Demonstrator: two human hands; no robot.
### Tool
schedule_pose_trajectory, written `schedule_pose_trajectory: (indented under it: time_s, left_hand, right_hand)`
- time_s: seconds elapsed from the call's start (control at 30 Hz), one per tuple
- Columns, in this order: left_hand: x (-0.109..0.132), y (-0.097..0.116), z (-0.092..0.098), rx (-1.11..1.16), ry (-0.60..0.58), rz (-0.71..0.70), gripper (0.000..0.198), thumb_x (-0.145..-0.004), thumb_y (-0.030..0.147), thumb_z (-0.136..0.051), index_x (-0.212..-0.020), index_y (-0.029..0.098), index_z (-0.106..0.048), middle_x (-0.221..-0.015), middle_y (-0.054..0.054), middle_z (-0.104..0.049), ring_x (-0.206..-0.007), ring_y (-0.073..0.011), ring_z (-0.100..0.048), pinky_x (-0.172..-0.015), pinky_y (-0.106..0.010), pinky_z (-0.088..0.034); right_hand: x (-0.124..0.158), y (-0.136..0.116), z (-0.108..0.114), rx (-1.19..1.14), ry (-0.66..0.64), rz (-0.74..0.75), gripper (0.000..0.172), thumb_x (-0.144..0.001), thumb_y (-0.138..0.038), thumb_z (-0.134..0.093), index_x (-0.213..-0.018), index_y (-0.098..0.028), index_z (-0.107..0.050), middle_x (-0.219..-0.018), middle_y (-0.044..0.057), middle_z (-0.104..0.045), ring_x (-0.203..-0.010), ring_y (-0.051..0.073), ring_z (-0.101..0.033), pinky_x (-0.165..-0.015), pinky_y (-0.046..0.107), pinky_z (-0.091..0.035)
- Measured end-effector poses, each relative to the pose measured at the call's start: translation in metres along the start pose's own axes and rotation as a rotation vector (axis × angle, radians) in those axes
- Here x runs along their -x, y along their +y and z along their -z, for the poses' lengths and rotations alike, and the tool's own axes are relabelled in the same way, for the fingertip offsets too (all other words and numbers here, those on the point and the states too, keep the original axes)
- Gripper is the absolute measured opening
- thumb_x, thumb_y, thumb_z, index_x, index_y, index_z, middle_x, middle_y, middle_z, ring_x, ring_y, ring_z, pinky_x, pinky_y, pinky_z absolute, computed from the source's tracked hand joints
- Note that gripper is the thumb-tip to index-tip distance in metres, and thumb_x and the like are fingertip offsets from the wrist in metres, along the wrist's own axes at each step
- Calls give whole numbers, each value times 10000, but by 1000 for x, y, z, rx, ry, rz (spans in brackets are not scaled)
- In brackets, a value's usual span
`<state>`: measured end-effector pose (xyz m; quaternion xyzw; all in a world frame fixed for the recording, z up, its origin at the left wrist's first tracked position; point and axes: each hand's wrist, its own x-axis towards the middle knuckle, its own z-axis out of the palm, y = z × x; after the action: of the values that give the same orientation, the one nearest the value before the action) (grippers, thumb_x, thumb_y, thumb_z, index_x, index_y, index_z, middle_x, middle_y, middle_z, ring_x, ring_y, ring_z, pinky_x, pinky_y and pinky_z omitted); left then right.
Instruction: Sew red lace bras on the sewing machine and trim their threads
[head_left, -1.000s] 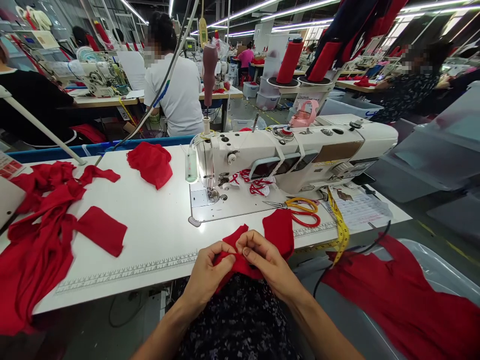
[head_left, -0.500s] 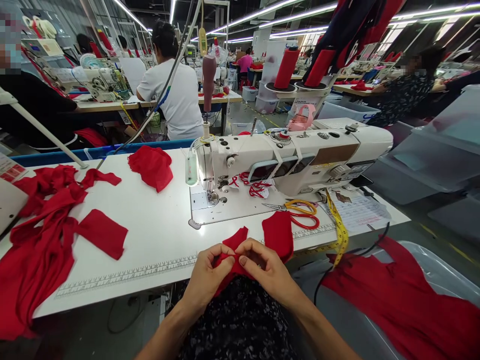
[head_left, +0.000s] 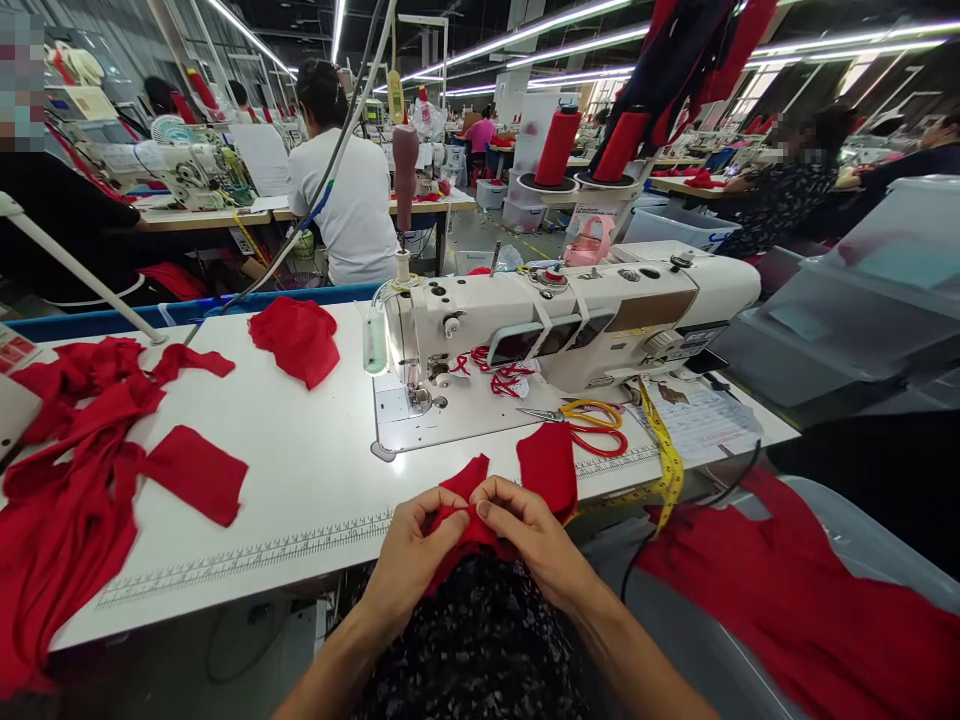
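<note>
Red fabric piece (head_left: 474, 537) is plain, soft and bunched, with one flap pointing over the worktop (head_left: 307, 450). It is located between the left hand (head_left: 416, 540) and the right hand (head_left: 531, 528), at the worktop's front edge; thumb and fingers of each pinch it.

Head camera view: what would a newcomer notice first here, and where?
Probably the white sewing machine on the right half of the table, with two red thread cones behind it. In the foreground, the left hand and right hand pinch red fabric at the table's near edge. A heap of red cloth lies at the table's left end.
</note>
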<state>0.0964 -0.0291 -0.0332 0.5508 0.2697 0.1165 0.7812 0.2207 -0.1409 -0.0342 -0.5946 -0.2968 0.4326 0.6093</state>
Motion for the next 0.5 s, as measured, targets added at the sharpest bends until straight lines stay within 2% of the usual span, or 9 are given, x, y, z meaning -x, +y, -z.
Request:
schedule_pose_trajectory:
  time_s: [0.17, 0.33, 0.5]
  left_hand:
    - [0, 4, -1, 11, 21, 1, 298, -798, 446, -718, -841, 161, -640, -592, 48, -537, -495, -50, -362, -489, -166, -295]
    - [-2, 3, -1, 12, 10, -10, 283, -810, 430, -709, -827, 157, -636, -603, 46, -535, -506, -51, -369, -494, -171, -294]
    - [-2, 0, -1, -14, -2, -30, 276, -823, 418, -701, -865, 154, -634, -713, 10, -601, -599, -75, -467, -570, -190, -367]
  right_hand:
    - [1, -4, 4, 13, 6, 11, 309, -916, -500, -601, -903, -193, -625, -800, -14, -501, -710, 118, -410, -646, 244, -339]
    - [2, -8, 5, 145, 20, 74, 267, -925, -476, -591, -1004, -228, -648, -944, 13, -603, -870, 160, -511, -777, 267, -402]
    - [0, -9, -1, 221, 46, 79, 275, -899, -474, -611, -839, -207, -588, -773, -16, -523, -718, 139, -445, -655, 261, -369]
